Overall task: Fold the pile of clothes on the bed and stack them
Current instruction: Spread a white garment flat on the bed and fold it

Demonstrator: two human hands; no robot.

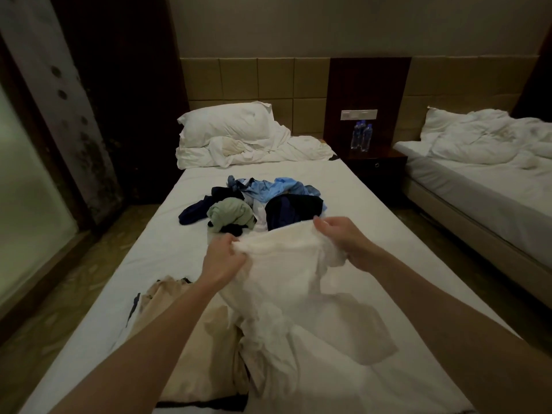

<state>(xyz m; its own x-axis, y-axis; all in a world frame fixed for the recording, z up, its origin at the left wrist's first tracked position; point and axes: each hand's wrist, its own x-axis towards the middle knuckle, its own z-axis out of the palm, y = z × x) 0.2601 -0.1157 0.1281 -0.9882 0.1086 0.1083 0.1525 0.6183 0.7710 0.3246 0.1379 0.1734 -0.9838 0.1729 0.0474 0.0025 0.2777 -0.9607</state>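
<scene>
I hold a white garment up over the near half of the bed. My left hand grips its upper left edge and my right hand grips its upper right edge. The cloth hangs down and bunches onto the sheet below. Beyond it lies the pile of clothes: a light blue shirt, a green garment, dark navy pieces and a black garment. A beige garment lies flat on the bed at my near left, under my left forearm.
A pillow and crumpled white bedding fill the head of the bed. A dark nightstand with water bottles stands to the right, then a second bed. A glass panel and dark wall run along the left.
</scene>
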